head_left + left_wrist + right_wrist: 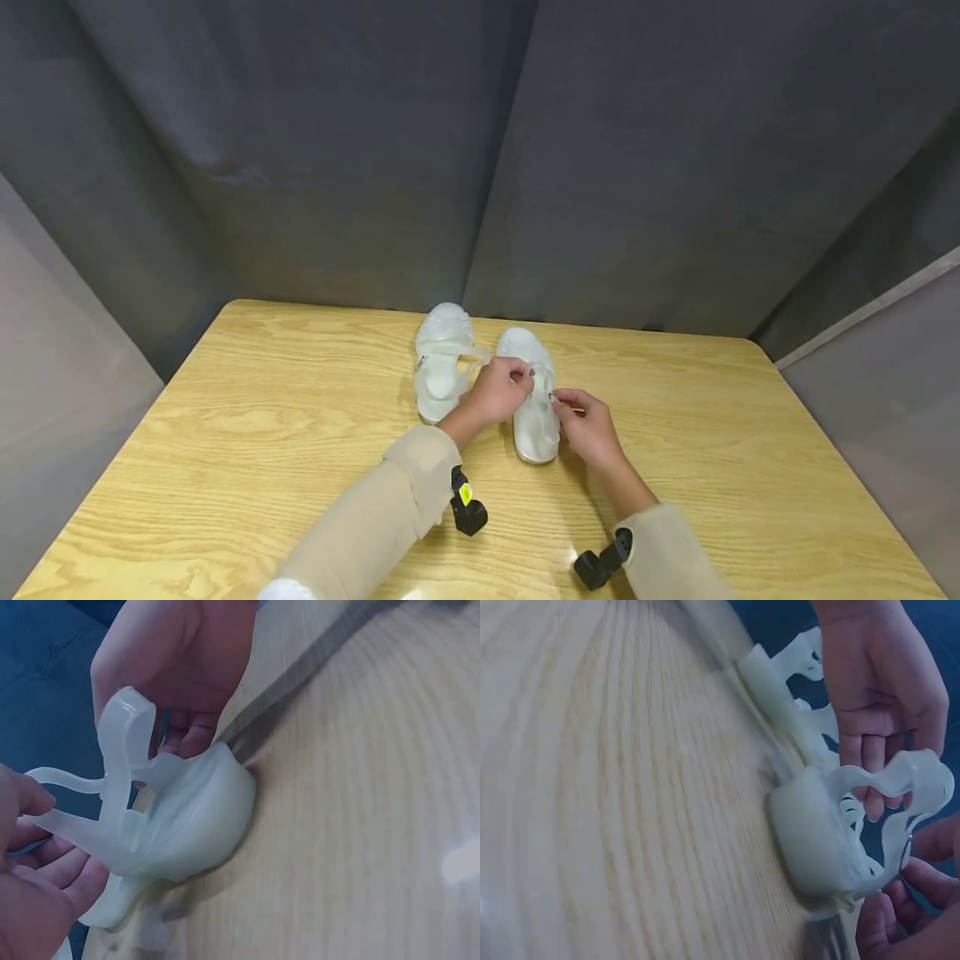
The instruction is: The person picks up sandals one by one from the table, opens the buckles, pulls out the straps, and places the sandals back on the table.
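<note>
Two white translucent sandals stand side by side at the far middle of the wooden table (262, 433). Both hands work on the right sandal (537, 435). My left hand (519, 383) reaches over it and pinches its ankle strap (900, 778) from above. My right hand (564, 402) pinches the strap's end at the sandal's right side. In the left wrist view the strap (124, 742) arches up over the heel (206, 817), between my left hand (34, 862) and my right hand (180, 682). In the right wrist view the heel (810, 840) rests on the table, with my left hand (877, 712) above and my right hand (907, 900) below.
The other sandal (441, 367) lies just left of the held one, untouched. Dark grey curtains close off the table's far side and both flanks. Bare wood spreads to the left, right and front of the sandals.
</note>
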`<state>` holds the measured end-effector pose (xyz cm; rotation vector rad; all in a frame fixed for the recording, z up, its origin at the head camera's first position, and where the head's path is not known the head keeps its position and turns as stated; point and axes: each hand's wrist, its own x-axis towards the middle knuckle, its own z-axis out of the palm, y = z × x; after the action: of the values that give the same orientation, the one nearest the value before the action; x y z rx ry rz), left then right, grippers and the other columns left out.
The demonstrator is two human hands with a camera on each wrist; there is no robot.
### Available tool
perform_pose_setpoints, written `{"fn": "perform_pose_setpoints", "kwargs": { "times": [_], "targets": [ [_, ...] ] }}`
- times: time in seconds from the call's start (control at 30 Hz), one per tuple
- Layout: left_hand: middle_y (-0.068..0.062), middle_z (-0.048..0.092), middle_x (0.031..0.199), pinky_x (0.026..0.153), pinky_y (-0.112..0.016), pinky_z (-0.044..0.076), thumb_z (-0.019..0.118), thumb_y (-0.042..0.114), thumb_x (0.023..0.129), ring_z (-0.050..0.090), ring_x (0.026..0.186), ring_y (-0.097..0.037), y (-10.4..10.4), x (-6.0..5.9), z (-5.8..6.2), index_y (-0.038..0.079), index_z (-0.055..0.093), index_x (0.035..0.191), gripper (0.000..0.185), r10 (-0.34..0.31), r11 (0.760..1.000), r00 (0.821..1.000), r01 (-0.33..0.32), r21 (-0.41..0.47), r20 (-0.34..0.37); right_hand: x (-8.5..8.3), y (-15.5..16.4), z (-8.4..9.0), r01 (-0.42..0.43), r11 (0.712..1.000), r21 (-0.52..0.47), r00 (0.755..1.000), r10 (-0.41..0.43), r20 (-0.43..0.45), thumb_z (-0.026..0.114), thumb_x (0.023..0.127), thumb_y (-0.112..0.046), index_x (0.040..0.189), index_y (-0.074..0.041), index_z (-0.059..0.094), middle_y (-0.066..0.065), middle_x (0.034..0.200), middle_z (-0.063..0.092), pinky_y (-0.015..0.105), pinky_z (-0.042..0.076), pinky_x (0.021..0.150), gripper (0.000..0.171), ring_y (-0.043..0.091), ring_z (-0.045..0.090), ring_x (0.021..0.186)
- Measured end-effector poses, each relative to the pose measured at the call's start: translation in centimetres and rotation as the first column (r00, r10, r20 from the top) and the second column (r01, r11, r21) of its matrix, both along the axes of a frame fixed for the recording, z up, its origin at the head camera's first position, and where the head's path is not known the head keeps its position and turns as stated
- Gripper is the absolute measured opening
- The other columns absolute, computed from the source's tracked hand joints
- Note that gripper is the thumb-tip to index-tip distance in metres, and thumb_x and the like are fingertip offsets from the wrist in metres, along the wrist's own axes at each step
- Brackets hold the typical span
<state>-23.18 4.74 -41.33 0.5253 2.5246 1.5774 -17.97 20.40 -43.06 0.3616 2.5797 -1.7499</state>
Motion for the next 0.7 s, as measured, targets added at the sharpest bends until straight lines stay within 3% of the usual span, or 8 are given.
{"fn": "perform_pose_setpoints", "kwargs": {
  "times": [0.2,0.37,0.7],
  "targets": [
    [0.000,0.063,0.077,0.065,-0.021,0.046,0.057,0.014,0.091,0.055,0.075,-0.009,-0.5,1.5,-0.1,0.006,0.068,0.085,0.015,-0.060,0.998,0.998,0.060,0.008,-0.016,1.8,0.4,0.1,-0.059,0.998,-0.026,0.998,0.059,0.000,0.054,0.093,-0.011,0.117,0.001,0.059,0.012,0.104,0.056,0.027,0.049,0.069,0.027,0.014,0.053,0.084],
    [-0.002,0.066,0.077,0.058,-0.020,0.046,0.056,0.013,0.091,0.059,0.070,-0.008,-1.5,2.9,-0.2,0.004,0.068,0.086,0.015,-0.110,0.992,0.994,0.109,0.064,0.011,3.4,0.5,0.2,-0.115,0.991,-0.067,0.993,0.115,-0.006,0.056,0.092,-0.008,0.116,0.003,0.058,0.009,0.098,0.056,0.026,0.049,0.065,0.027,0.016,0.053,0.081],
    [-0.007,0.066,0.079,0.057,-0.019,0.045,0.054,0.007,0.091,0.064,0.069,-0.012,-3.6,5.4,0.0,0.002,0.068,0.085,0.016,-0.187,0.976,0.981,0.180,0.125,0.051,6.2,0.7,0.2,-0.263,0.954,-0.144,0.963,0.268,0.018,0.057,0.090,-0.007,0.119,0.005,0.054,0.013,0.102,0.055,0.026,0.048,0.070,0.031,0.018,0.053,0.087]
  ]
}}
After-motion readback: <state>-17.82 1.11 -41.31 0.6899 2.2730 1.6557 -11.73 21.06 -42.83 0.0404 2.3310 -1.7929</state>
